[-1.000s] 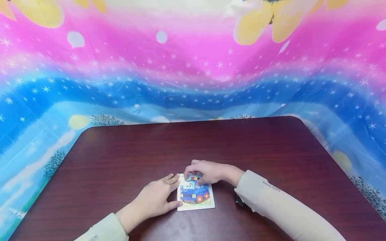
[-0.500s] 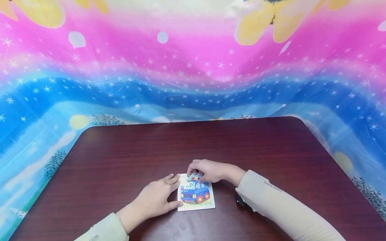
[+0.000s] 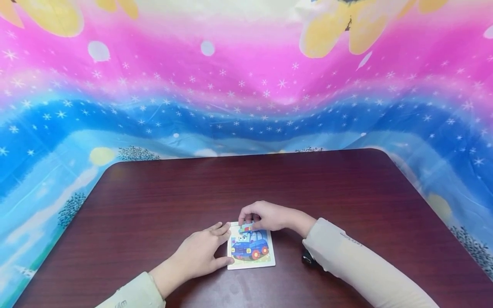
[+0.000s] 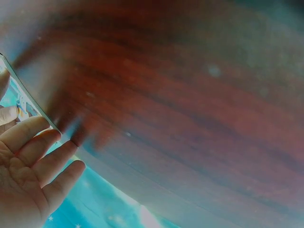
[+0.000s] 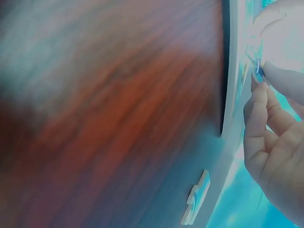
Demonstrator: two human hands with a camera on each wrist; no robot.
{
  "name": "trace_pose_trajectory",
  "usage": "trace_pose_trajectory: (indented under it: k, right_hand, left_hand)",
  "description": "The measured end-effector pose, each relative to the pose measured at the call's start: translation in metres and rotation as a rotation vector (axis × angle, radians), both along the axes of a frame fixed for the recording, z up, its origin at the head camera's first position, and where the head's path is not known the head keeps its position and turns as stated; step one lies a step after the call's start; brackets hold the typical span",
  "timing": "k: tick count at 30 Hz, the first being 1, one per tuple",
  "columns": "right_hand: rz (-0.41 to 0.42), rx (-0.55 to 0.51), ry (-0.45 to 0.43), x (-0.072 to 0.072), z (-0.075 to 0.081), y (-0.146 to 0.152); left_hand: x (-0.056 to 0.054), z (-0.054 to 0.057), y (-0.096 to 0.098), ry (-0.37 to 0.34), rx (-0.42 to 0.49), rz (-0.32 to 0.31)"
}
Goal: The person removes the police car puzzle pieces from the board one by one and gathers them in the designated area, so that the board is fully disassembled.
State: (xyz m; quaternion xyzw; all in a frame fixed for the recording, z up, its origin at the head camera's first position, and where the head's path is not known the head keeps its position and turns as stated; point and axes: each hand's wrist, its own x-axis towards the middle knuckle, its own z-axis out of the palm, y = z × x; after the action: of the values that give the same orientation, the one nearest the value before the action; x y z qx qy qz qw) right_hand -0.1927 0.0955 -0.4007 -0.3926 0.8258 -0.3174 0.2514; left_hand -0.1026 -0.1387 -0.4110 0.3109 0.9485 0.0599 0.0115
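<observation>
Car puzzle (image 3: 249, 250): flat on the table (image 3: 185, 192) at my 12 o'clock, in a pale frame (image 3: 252, 265).
Left hand (image 3: 200, 252): fingers straight, touching the frame's edge at 9 o'clock.
Right hand (image 3: 267, 216): my thumb and fingertips pinch the coloured-light piece (image 3: 245, 229) at the puzzle's 12 o'clock.
Loose piece (image 5: 195, 199): on the table, apart from the frame.

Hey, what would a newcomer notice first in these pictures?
Probably the bright pink and blue backdrop with yellow butterflies, behind the dark reddish table in the head view. Next, the puzzle board with a blue cartoon car, toward the table's near side, the left grip along its left edge and the right grip pinching a colourful piece at its top. In the right wrist view, a loose notched piece lies apart from the board.
</observation>
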Motion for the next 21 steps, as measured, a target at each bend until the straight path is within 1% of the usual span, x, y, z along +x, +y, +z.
trace_pose_trajectory:
  k: [4,14,21]
  right_hand:
    - [-0.001,-0.034,0.000,-0.001,0.000,0.000]
    - [-0.036,-0.059,-0.004,-0.001,0.005,0.003]
    - [-0.043,-0.085,-0.002,-0.002,0.007,0.011]
  left_hand:
    - [0.000,0.000,0.000,0.000,0.001,0.000]
    - [0.001,0.002,0.000,0.013,0.014,-0.009]
    - [0.001,0.001,0.000,-0.004,0.009,0.002]
